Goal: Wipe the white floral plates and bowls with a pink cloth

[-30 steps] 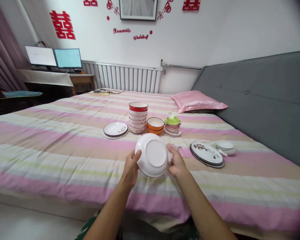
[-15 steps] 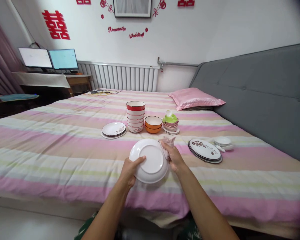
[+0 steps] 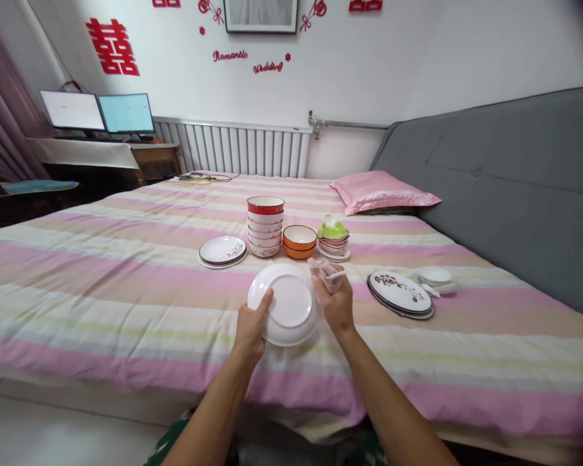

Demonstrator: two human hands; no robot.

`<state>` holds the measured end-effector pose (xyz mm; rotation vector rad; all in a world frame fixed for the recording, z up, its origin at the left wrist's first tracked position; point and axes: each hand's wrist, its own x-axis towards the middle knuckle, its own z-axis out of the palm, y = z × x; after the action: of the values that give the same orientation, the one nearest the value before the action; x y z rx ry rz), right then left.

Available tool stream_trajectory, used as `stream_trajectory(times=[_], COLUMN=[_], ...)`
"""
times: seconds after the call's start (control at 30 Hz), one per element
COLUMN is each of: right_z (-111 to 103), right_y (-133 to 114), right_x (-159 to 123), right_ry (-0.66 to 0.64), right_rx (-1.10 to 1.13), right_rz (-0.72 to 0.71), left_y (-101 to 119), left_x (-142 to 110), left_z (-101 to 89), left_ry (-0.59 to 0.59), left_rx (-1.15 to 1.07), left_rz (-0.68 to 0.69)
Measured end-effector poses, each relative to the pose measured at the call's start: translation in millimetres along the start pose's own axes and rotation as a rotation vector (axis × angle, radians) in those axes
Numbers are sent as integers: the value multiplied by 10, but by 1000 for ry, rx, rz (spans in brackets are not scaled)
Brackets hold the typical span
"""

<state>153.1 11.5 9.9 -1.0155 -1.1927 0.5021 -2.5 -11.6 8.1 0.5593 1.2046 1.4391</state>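
A white plate (image 3: 291, 301) is held up over the near part of the bed, its underside with the foot ring facing me. My left hand (image 3: 252, 327) grips its left edge, thumb across the underside and fingers hidden behind. My right hand (image 3: 335, 304) is closed on a crumpled pinkish cloth (image 3: 328, 274) at the plate's right edge; whether the cloth touches the rim I cannot tell. Beyond the plate stand a tall stack of bowls (image 3: 265, 228), the top one red-banded, and two orange bowls (image 3: 300, 241).
The striped bed (image 3: 126, 291) carries flowered plates at left (image 3: 222, 250) and larger oval plates at right (image 3: 401, 292). Small dishes with a green leaf-shaped one (image 3: 333, 231) stand beside the orange bowls. White saucers and spoons (image 3: 436, 280) lie far right, below a pink pillow (image 3: 383, 191).
The plate has shifted slightly up and left with my left hand. My right hand has turned upright, and the cloth now shows above its fingers rather than along the plate's edge.
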Motion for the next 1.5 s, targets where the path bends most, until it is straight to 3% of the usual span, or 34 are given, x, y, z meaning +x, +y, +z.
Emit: stream_trajectory(times=[0.13,0.27,0.57,0.77,0.93,1.03,1.17,1.33,1.5], right_z=[47,38,0,124,249,283,257,175,159], right_y=[-36,55,69,-53,-133,-128,-59,41,22], right_x=[-64,-60,-97,-306,-386,-324,-184,-134,-264], right_ry=[-215,-343,-411,-572,-576,-480,-330,-281,-364], right_rx=[-243,-389,-535,-465,-376,-351,-418,-516,-442], right_rz=[-418,-571,-505,-617,-620,-586,-509,-478,-482], left_y=[-29,-20,58,71,-41,-115,-143,-47,78], left_x=[-41,-46,73,90,39,-11,-46,5,142], left_z=[15,3,-57,-82,-75,-39,2,-1,-83], left_ry=[-20,-35,136,193,41,-75,-122,-7,169], left_rx=[62,81,-39,-106,-60,-26,-1,-65,-217], left_rz=[58,95,125,147,110,132,163,121,133])
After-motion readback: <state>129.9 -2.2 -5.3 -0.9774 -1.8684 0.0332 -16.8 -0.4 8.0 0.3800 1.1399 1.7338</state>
